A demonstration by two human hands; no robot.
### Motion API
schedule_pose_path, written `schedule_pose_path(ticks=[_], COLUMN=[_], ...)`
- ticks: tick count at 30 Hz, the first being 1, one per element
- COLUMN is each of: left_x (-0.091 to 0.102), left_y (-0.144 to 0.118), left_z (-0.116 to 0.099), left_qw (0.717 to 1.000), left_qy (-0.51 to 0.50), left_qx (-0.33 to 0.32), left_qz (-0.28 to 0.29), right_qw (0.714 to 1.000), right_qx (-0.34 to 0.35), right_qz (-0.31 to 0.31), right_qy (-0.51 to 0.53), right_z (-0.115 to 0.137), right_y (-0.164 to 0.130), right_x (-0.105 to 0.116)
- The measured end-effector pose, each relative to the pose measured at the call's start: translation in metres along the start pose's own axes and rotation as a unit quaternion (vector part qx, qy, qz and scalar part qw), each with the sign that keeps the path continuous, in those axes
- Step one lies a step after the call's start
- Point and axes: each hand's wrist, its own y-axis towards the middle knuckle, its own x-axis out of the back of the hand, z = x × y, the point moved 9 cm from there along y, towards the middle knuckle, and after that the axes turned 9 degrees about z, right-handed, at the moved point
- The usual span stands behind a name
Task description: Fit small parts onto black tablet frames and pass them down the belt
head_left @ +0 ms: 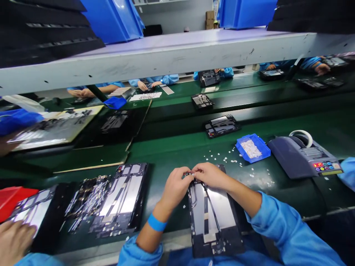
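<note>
On the worktop [177, 147]:
Left hand [175, 184]: fingers pinching a small part at the frame's top edge.
Right hand [210, 174]: fingers pinching the same part.
Frame [212, 218]: flat, beneath both hands.

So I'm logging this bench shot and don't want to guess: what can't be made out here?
- Head view: whatever the left hand and right hand pinch at the top edge of the tablet frame; the fingers cover it.
- The tablet frame's near end: cut off by the bottom edge.
- Small white pieces in the blue tray: too small to identify.
- Tape dispenser button labels: too small.
</note>
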Motion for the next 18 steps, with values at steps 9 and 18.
schedule_pose_path(ticks=[9,18], left_x=[-0.026,-0.028], left_y=[-0.038,-0.038], left_z=[0.028,0.03], left_qw=[0.876,0.864], left_qy=[-0.348,-0.354], left_qx=[0.332,0.357], left_qz=[0.009,-0.025], right_qw=[0.999,0.968], right_qx=[0.012,0.076], right_qz=[-0.03,-0.127], right_qy=[0.019,-0.202], right_z=[-0.003,0.011], right_y=[-0.004,-0.015], right_x=[-0.009,-0.015])
